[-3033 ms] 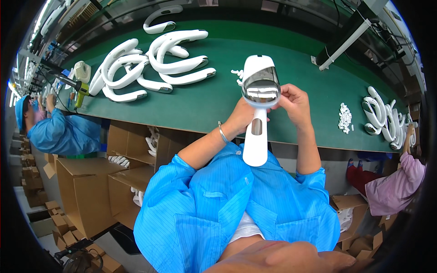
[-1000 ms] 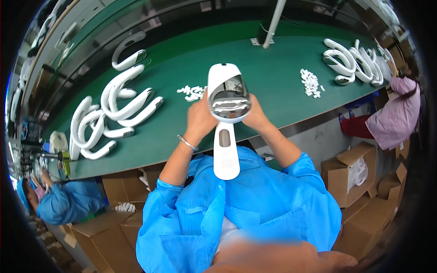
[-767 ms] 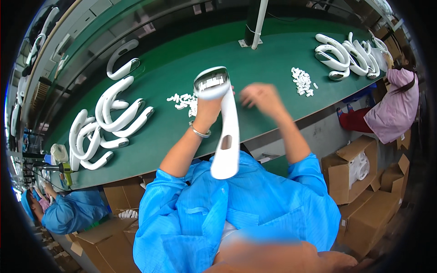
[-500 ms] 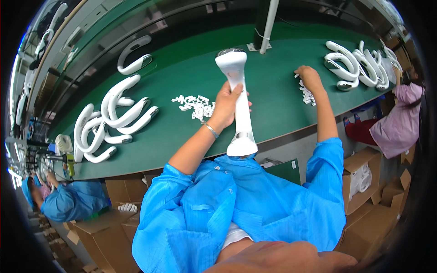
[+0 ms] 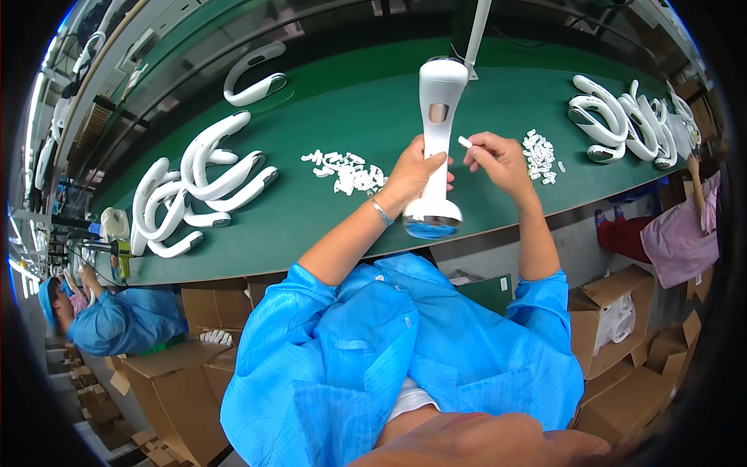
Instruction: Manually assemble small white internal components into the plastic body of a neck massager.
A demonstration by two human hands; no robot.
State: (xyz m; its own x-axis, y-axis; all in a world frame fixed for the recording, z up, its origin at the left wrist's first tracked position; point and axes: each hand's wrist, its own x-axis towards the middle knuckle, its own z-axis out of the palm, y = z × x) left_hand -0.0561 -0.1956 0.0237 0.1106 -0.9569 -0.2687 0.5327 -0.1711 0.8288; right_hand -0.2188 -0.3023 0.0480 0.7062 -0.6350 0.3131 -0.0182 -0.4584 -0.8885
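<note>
My left hand (image 5: 416, 177) grips a white U-shaped neck-band device (image 5: 443, 89) around its middle, above the bench's near edge. The device stands nearly upright in the view, with a silver patch on its upper part and a shiny lower end. Just to its right, my right hand (image 5: 502, 165) pinches a small white plastic piece (image 5: 464, 142) between thumb and fingertips, apart from the device. Loose small white pieces lie in a left pile (image 5: 354, 175) beside my left wrist and a right pile (image 5: 538, 156) beyond my right hand.
More white neck-band devices (image 5: 198, 183) lie at the left of the green bench (image 5: 311, 226), and another group (image 5: 607, 117) at the right. A post (image 5: 476, 35) rises at the back. Cardboard boxes (image 5: 183, 397) stand below. Co-workers (image 5: 128, 319) sit at both sides.
My right hand has left the right pile and come left toward the device, carrying a small white piece. The device has turned in my left hand, showing a different face.
</note>
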